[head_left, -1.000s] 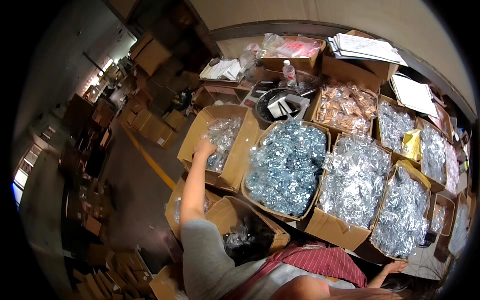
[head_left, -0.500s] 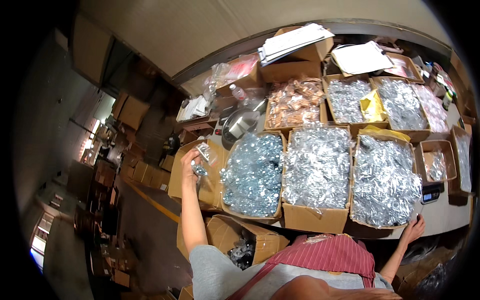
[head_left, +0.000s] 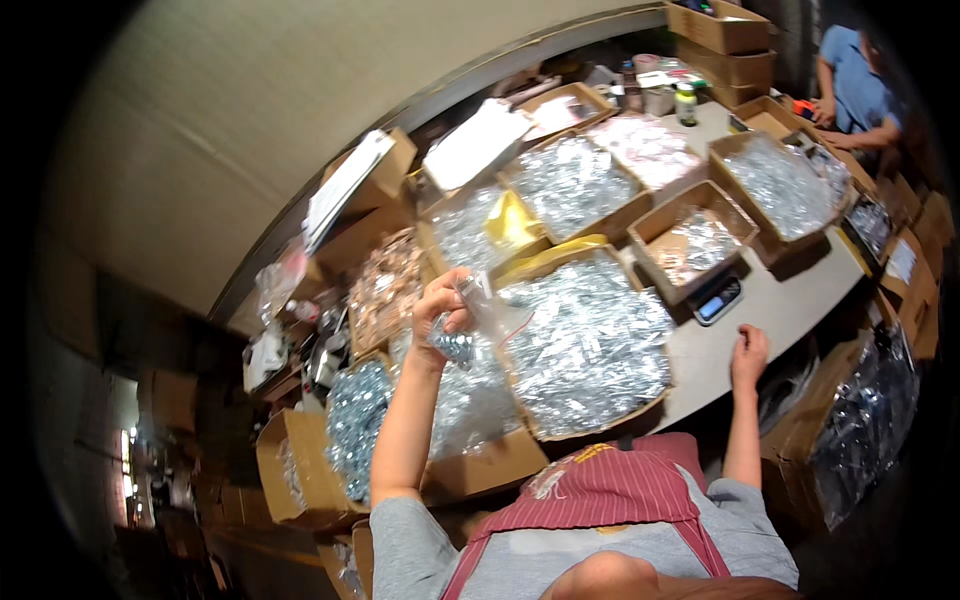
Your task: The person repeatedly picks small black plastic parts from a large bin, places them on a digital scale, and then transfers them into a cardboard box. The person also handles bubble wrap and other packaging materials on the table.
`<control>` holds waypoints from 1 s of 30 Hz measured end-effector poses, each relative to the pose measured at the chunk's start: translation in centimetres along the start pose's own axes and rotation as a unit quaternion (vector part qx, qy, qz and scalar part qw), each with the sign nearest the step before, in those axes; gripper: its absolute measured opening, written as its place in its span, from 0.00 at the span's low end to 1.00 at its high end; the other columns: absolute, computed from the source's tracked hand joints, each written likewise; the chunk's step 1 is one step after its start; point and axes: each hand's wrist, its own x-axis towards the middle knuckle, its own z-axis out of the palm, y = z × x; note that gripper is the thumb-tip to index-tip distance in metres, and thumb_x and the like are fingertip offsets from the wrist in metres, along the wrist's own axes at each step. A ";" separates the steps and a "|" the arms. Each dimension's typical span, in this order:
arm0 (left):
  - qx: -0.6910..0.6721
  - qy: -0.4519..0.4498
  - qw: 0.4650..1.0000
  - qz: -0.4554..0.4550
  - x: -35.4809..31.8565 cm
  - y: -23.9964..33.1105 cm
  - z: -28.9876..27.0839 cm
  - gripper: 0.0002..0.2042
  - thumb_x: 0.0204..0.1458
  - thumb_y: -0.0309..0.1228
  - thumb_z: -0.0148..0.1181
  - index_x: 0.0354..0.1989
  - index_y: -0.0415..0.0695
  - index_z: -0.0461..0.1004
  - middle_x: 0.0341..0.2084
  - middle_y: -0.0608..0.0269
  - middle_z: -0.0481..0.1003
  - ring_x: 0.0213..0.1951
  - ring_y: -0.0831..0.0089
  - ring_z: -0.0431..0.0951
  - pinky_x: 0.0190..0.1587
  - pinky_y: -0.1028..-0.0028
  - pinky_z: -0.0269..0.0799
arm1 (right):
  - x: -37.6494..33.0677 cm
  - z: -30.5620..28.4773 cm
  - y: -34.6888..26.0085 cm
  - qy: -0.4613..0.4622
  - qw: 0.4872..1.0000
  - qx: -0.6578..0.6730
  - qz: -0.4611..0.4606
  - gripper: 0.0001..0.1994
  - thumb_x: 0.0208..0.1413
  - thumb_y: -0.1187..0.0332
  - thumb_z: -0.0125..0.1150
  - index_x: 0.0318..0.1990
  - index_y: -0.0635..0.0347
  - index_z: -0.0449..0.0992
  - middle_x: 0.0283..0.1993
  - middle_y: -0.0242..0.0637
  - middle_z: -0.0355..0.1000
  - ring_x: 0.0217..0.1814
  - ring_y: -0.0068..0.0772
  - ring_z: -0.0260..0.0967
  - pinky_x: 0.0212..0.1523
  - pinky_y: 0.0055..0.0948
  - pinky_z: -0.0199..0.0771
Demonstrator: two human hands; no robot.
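My left hand (head_left: 440,318) is raised over the boxes, closed on clear plastic bags. One bag (head_left: 455,346) of small shiny metal parts hangs at the palm; a clear bag with a red line along it (head_left: 492,308) sticks out past the fingers. Behind them stands a carton heaped with silvery packets (head_left: 590,345). At the table's front edge my right hand (head_left: 749,356) has its fingers curled in; whether anything is in them I cannot make out. Just beyond it lies a small digital scale (head_left: 719,301) with a lit display.
Cartons of bluish metal parts (head_left: 358,425), copper-coloured pieces (head_left: 388,285) and silvery packets (head_left: 575,180) crowd the white table (head_left: 690,365). A smaller open box (head_left: 692,245) stands behind the scale. At far right a person in blue (head_left: 858,85) works. Black plastic (head_left: 868,435) covers a carton below.
The view has swung to the right. My left hand has carried the bags from the left-hand carton across to the silvery packets. My right hand is now near the scale's front.
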 end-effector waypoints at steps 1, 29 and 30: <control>-0.035 -0.063 0.997 0.013 2.2 -1.9 0.5 0.05 0.51 0.27 0.50 0.32 0.38 0.70 0.10 0.70 0.65 0.13 0.82 0.65 0.19 0.80 0.60 | 0.0 -0.2 -0.4 -0.002 1.000 0.003 0.003 0.10 0.50 0.76 0.53 0.39 0.58 0.76 0.39 0.41 0.71 0.44 0.44 0.68 0.46 0.38 0.69; 0.088 0.171 0.977 -0.087 3.8 -11.8 5.9 0.11 0.59 0.28 0.54 0.47 0.39 0.75 0.46 0.60 0.75 0.51 0.69 0.76 0.51 0.68 0.73 | -0.5 0.0 2.0 -0.075 0.996 0.058 -0.004 0.14 0.53 0.77 0.52 0.47 0.63 0.76 0.44 0.41 0.73 0.47 0.40 0.70 0.49 0.33 0.70; 0.082 0.213 0.971 -0.076 0.8 -11.0 4.5 0.10 0.59 0.28 0.53 0.46 0.39 0.75 0.45 0.61 0.75 0.49 0.70 0.76 0.51 0.69 0.73 | -0.6 0.0 1.9 -0.097 0.994 0.048 -0.013 0.14 0.54 0.76 0.52 0.47 0.64 0.76 0.45 0.42 0.73 0.49 0.41 0.70 0.52 0.35 0.69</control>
